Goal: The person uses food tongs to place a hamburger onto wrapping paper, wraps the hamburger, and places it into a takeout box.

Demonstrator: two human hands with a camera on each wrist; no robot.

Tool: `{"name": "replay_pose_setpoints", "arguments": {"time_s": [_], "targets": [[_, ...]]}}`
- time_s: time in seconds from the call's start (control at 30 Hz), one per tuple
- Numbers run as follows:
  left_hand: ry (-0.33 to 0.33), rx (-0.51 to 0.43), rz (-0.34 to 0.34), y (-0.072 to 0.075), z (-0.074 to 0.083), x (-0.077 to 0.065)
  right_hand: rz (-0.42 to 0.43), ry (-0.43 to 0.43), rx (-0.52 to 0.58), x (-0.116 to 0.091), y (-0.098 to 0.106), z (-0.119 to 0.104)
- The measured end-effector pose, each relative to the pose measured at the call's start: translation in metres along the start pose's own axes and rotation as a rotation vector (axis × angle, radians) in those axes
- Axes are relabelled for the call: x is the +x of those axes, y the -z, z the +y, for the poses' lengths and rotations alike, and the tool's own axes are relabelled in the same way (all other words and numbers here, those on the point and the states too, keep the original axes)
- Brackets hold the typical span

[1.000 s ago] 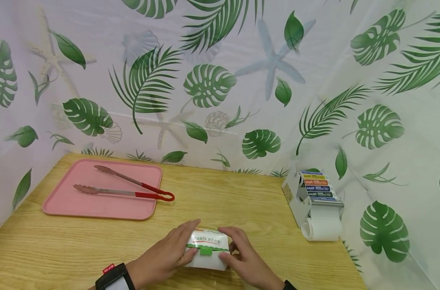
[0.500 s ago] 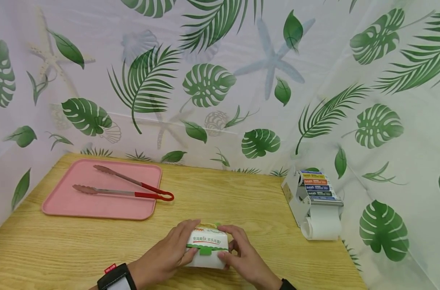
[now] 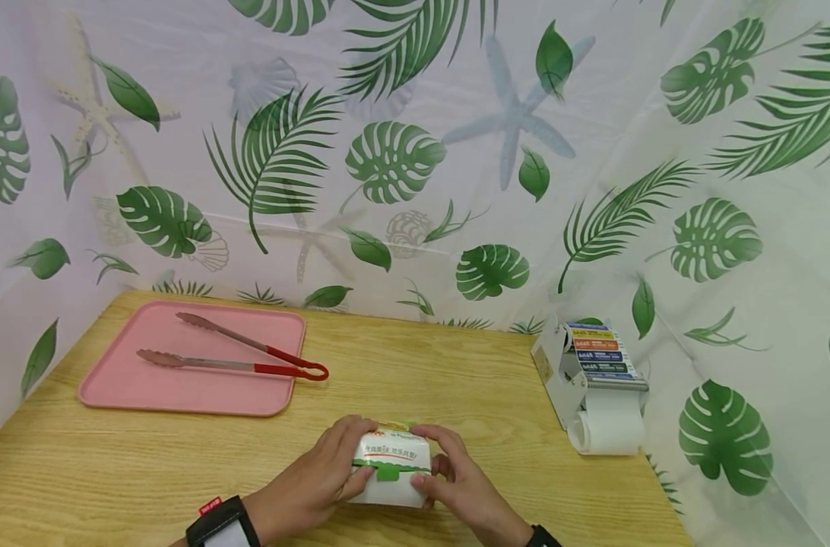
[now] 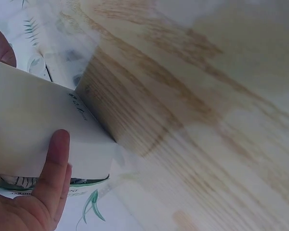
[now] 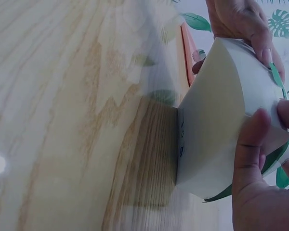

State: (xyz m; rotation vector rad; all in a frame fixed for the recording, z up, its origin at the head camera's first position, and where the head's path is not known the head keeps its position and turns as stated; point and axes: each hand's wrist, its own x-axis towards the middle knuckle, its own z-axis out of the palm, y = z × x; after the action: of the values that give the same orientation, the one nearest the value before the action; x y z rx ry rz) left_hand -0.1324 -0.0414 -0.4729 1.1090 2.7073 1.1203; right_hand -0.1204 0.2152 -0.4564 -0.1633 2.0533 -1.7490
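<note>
A small white paper food box [image 3: 391,490] with a green scalloped lid edge and a green front tab [image 3: 388,473] sits at the front middle of the table. Its lid is down. My left hand [image 3: 326,467] holds the left side, fingers over the top edge and thumb at the front. On the opposite side my right hand [image 3: 459,482] grips the box, index finger on the lid's back corner, thumb at the front. In the left wrist view a finger lies along the plain box wall [image 4: 29,115]. The right wrist view shows both hands on the box [image 5: 212,115].
Red-handled tongs [image 3: 237,366] lie spread on a pink tray [image 3: 203,399] at the back left, handle end past its rim. A label dispenser [image 3: 593,380] with several coloured rolls stands at the right. A leaf-printed sheet [image 3: 394,220] hangs behind the wooden table [image 3: 415,365].
Slightly more of the lid's printed top shows at the back than one second ago. Both hands stay on the box in nearly the same place.
</note>
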Motion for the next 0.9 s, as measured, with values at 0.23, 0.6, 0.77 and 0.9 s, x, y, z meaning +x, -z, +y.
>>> {"name": "replay_pose_setpoints", "arguments": {"time_s": [0.23,0.6,0.77,0.9], "targets": [[-0.02,-0.006,-0.002,0.002,-0.002,0.001,0.013,-0.006,0.0,0.001,0.0,-0.001],[0.101,-0.212,-0.117,0.017,-0.011,0.008,0.048,0.162,-0.32,0.003,0.002,-0.007],[0.154,-0.266,-0.134,0.019,-0.011,0.01,0.154,0.24,-0.576,0.008,-0.007,-0.01],[0.178,-0.314,-0.136,0.02,-0.012,0.009,0.176,0.232,-0.612,0.01,-0.011,-0.01]]}}
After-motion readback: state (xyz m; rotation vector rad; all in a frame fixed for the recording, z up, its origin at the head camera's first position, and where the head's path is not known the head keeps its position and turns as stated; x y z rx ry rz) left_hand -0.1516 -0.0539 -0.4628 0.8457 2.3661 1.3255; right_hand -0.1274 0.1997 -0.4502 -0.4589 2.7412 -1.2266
